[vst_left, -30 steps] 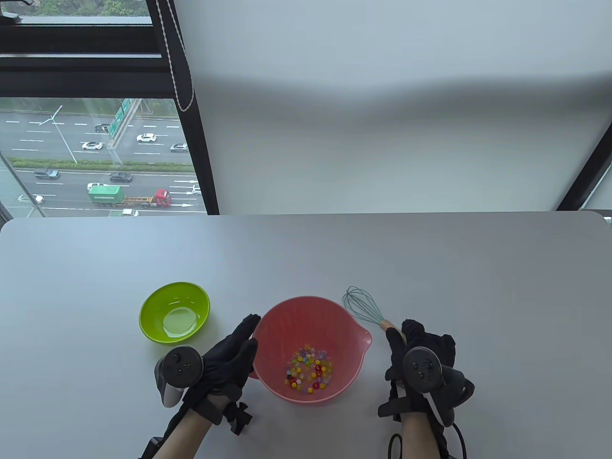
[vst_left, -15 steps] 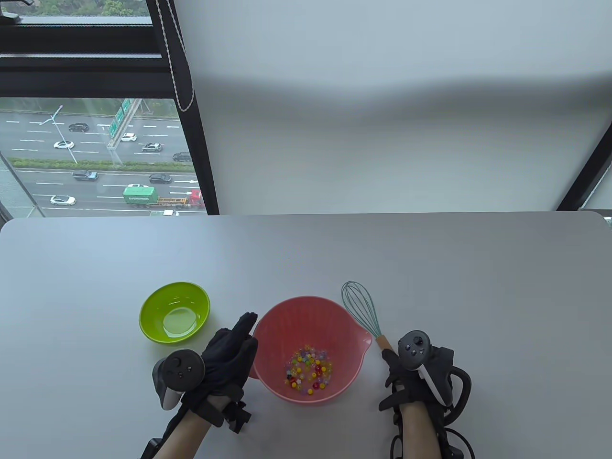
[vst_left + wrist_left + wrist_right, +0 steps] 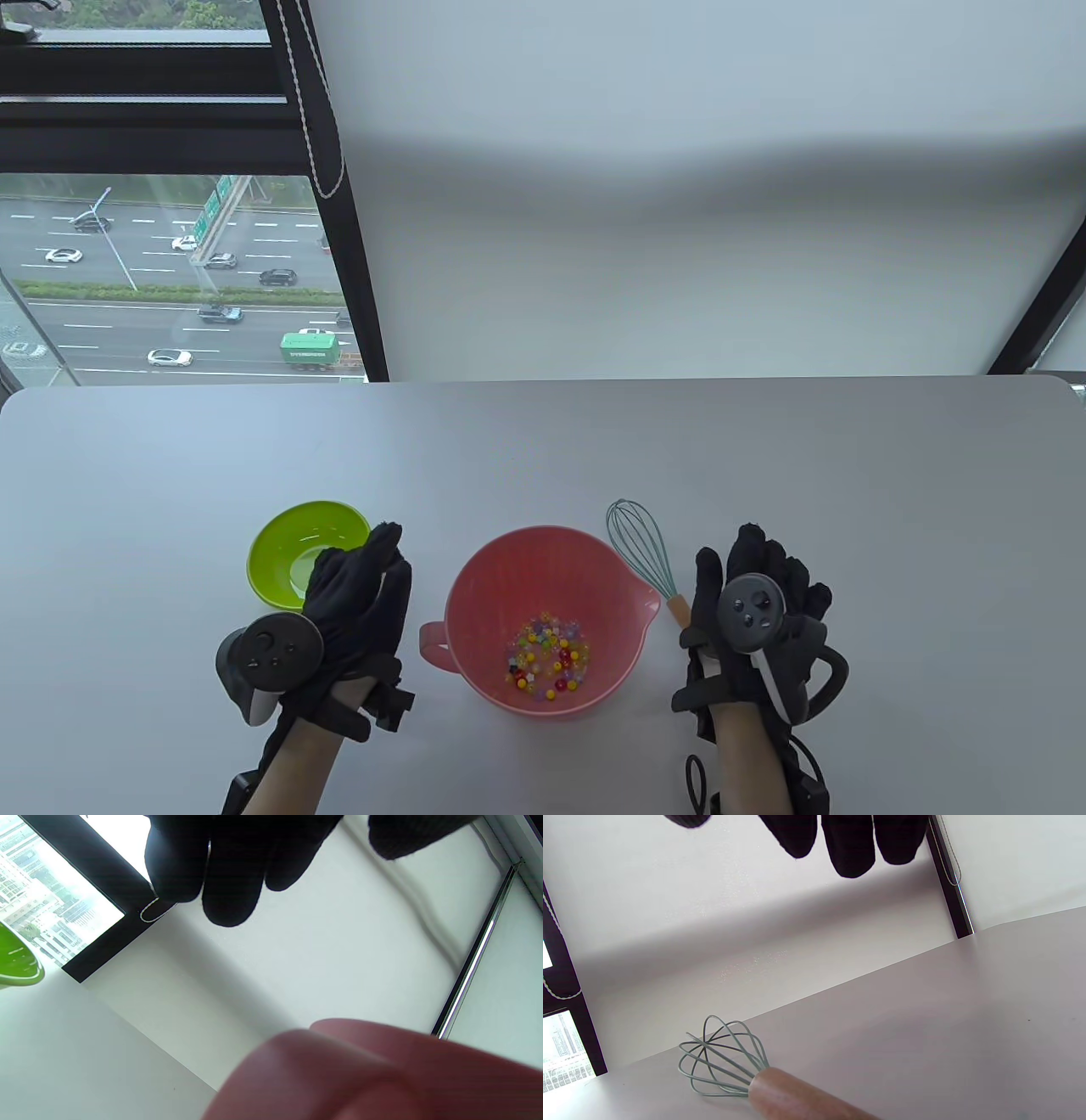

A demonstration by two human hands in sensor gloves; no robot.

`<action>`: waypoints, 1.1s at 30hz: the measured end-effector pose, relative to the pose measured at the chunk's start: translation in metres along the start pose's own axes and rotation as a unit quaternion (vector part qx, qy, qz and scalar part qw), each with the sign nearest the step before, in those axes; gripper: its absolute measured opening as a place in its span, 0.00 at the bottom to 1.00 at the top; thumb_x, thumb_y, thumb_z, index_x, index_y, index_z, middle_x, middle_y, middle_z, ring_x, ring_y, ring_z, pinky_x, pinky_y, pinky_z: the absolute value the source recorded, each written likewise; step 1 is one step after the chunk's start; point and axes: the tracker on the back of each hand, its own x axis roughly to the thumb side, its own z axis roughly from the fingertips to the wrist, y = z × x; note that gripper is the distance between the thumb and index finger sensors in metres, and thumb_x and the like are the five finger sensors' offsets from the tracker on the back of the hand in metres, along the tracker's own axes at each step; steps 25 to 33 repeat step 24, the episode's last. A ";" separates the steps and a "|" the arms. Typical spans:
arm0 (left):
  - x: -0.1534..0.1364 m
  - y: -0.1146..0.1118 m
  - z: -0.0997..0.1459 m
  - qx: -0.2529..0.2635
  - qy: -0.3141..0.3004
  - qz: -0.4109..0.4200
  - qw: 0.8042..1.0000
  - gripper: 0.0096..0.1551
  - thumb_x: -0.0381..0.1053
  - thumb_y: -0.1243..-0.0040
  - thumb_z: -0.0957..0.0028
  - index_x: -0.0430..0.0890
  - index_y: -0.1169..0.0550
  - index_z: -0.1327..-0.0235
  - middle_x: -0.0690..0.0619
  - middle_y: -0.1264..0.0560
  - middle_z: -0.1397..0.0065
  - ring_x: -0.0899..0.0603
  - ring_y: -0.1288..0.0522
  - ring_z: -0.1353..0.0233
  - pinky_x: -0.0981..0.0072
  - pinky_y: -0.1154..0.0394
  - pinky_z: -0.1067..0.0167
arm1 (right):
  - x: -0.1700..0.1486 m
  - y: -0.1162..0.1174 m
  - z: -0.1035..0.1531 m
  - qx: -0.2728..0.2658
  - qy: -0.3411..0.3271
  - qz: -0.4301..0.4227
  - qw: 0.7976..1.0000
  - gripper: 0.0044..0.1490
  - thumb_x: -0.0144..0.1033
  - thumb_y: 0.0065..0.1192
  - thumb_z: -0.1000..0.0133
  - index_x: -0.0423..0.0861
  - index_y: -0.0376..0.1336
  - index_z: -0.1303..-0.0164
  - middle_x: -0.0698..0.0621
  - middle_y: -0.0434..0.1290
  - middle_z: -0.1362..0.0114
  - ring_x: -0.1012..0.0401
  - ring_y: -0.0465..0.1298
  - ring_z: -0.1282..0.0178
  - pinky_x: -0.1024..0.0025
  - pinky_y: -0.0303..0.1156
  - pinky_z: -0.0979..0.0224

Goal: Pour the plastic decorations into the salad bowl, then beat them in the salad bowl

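Observation:
The pink salad bowl (image 3: 475, 577) stands at the table's front middle with colourful plastic decorations (image 3: 550, 654) on its bottom. Its blurred rim (image 3: 360, 1077) fills the bottom of the left wrist view. My left hand (image 3: 386, 556) hovers left of it with straight fingers (image 3: 229, 878), apart from the bowl and overlapping the empty green bowl (image 3: 288, 543). A teal whisk (image 3: 642, 543) with a wooden handle lies on the table right of the pink bowl. My right hand (image 3: 747, 560) is spread open just right of the handle (image 3: 797, 1094); its fingers (image 3: 848, 844) hold nothing.
The green bowl (image 3: 17, 963) sits left of the pink bowl near my left hand. The pink bowl's side handle (image 3: 431, 645) sticks out toward the left. The grey table (image 3: 764, 458) runs back to a window and a white blind.
My left hand has left the pink bowl's rim and moved left, uncovering the bowl's handle. My right hand has let go of the whisk handle and spread its fingers; the whisk lies still.

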 end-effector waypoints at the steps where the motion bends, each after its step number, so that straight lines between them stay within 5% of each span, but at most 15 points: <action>1: 0.002 0.000 0.000 0.000 -0.009 -0.038 0.999 0.40 0.69 0.52 0.38 0.42 0.27 0.25 0.44 0.23 0.31 0.29 0.28 0.28 0.38 0.49 0.23 | 0.001 0.003 0.004 -0.018 -0.019 0.011 1.000 0.44 0.67 0.36 0.36 0.55 0.45 0.13 0.48 0.53 0.12 0.44 0.53 0.15 0.40 0.40 0.18; 5: 0.006 -0.003 0.003 -0.002 -0.050 -0.185 0.982 0.37 0.66 0.51 0.38 0.44 0.27 0.25 0.46 0.26 0.27 0.31 0.30 0.25 0.39 0.50 0.22 | 0.003 0.011 0.013 -0.072 -0.056 0.047 0.995 0.43 0.67 0.34 0.36 0.61 0.39 0.12 0.52 0.44 0.08 0.47 0.44 0.12 0.43 0.37 0.18; 11: -0.007 -0.017 0.005 -0.081 -0.036 -0.321 0.943 0.44 0.67 0.49 0.38 0.48 0.44 0.15 0.47 0.52 0.14 0.32 0.52 0.15 0.38 0.63 0.23 | -0.005 0.039 0.011 0.029 -0.042 0.071 0.996 0.47 0.70 0.42 0.37 0.67 0.30 0.15 0.54 0.26 0.11 0.43 0.28 0.16 0.40 0.28 0.23; 33: -0.019 -0.028 0.008 -0.113 -0.025 -0.341 0.933 0.48 0.70 0.46 0.39 0.48 0.46 0.14 0.45 0.54 0.14 0.32 0.54 0.14 0.37 0.65 0.23 | -0.004 0.038 0.009 0.069 -0.046 0.047 0.995 0.50 0.71 0.44 0.38 0.61 0.32 0.13 0.50 0.31 0.10 0.45 0.31 0.15 0.43 0.27 0.22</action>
